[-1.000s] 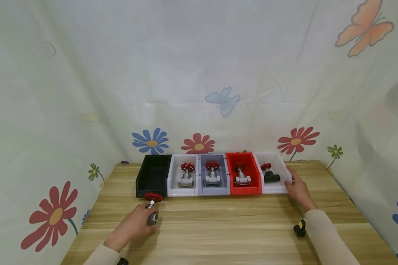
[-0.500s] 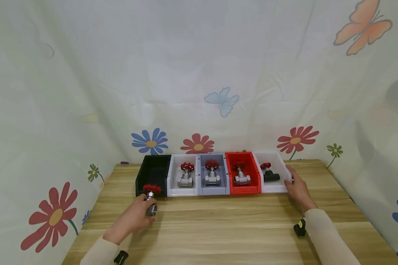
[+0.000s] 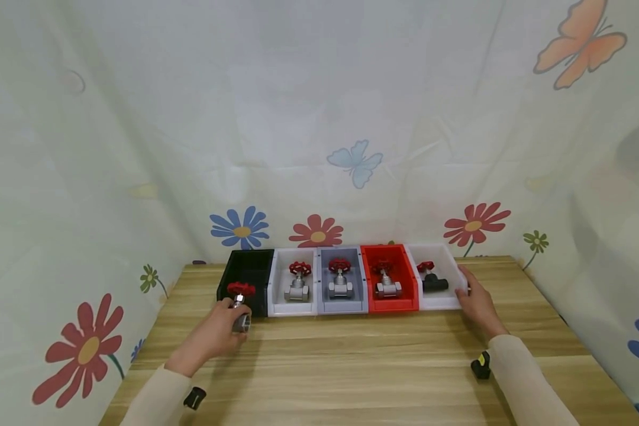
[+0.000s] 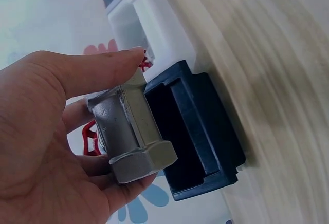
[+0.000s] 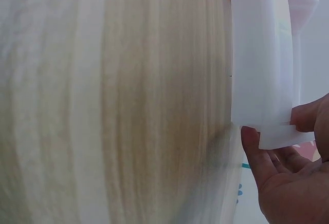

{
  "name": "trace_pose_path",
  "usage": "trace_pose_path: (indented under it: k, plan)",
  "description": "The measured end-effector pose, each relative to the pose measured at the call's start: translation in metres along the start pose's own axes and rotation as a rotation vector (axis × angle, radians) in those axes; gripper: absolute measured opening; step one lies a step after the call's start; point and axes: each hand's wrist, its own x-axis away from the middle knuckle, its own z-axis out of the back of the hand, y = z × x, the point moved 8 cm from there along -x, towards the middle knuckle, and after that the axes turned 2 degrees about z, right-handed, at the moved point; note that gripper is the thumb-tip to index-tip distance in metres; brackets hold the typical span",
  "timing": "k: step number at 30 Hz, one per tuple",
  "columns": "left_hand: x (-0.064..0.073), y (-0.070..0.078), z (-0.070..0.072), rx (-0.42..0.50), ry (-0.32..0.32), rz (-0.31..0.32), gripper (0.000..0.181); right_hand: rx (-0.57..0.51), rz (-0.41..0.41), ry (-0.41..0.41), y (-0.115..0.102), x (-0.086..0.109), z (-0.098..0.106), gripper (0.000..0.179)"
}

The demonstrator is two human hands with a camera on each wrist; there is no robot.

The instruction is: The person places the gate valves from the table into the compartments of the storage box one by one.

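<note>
My left hand [image 3: 210, 337] grips a metal gate valve [image 4: 128, 131] by its body, fingers and thumb curled round it. The valve's red handwheel [image 3: 241, 289] overlaps the front of the black bin [image 3: 251, 269] in the head view. In the left wrist view, the black bin lies just beyond the valve, with a dark hollow inside. At the row's other end, my right hand [image 3: 479, 305] pinches the side wall of a white bin [image 5: 252, 59] between thumb and fingers. That bin holds a black valve body [image 3: 435, 283] with a red handle.
Between the end bins stand another white bin [image 3: 293, 309], a grey bin [image 3: 343, 306] and a red bin [image 3: 394, 304], each holding a metal valve with a red handwheel. The row sits near the back of the wooden table [image 3: 346, 367], before a flowered curtain [image 3: 277, 118].
My left hand has carried the gate valve forward and slightly up, from in front of the black bin to over its front edge. The right hand stays on the white bin.
</note>
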Motion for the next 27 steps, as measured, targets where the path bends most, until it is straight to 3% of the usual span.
trace_pose_path:
  k: [5, 14, 27]
  plan:
    - [-0.007, -0.001, 0.004, -0.006, -0.013, 0.034, 0.045, 0.005, 0.008, 0.006, -0.001, -0.001, 0.000, 0.063]
    - [-0.020, 0.003, 0.021, -0.029, 0.052, -0.012, 0.047, 0.010, 0.018, 0.018, 0.000, -0.002, 0.000, 0.063]
    - [-0.039, -0.002, 0.028, -0.028, 0.047, 0.002, 0.048, 0.008, 0.006, 0.011, -0.001, -0.001, -0.001, 0.063]
